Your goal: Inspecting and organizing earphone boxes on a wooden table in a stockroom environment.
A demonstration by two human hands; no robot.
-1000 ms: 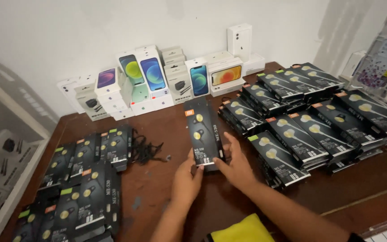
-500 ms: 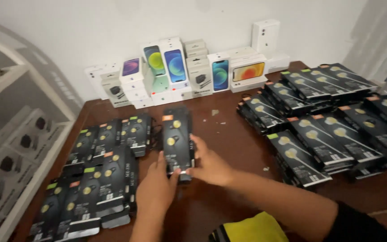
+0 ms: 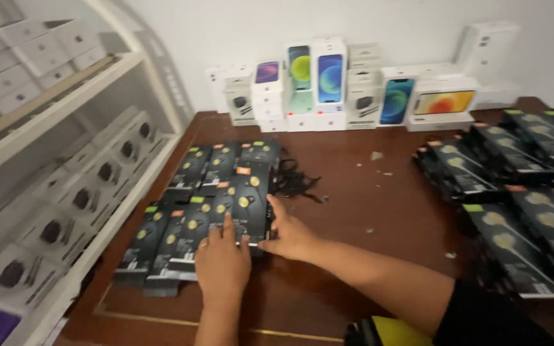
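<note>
A stack of black earphone packs (image 3: pixel 243 204) with yellow dots lies on the dark wooden table (image 3: pixel 367 198), against the rows of like packs at the left (image 3: pixel 181 211). My left hand (image 3: pixel 221 259) rests flat on the stack's near end, fingers on its lower edge. My right hand (image 3: pixel 288 232) presses against the stack's right side, thumb along its edge. Both hands hold the stack where it lies on the table top.
More black packs (image 3: pixel 520 192) are piled in rows at the right. White phone and charger boxes (image 3: pixel 328 83) stand along the back wall. A white shelf (image 3: pixel 59 192) with charger boxes stands at the left. A tangle of black cords (image 3: pixel 296 179) lies behind the stack.
The stack was held up over the middle of the table; both hands have carried it left and set it down beside the left rows. The view has swung left.
</note>
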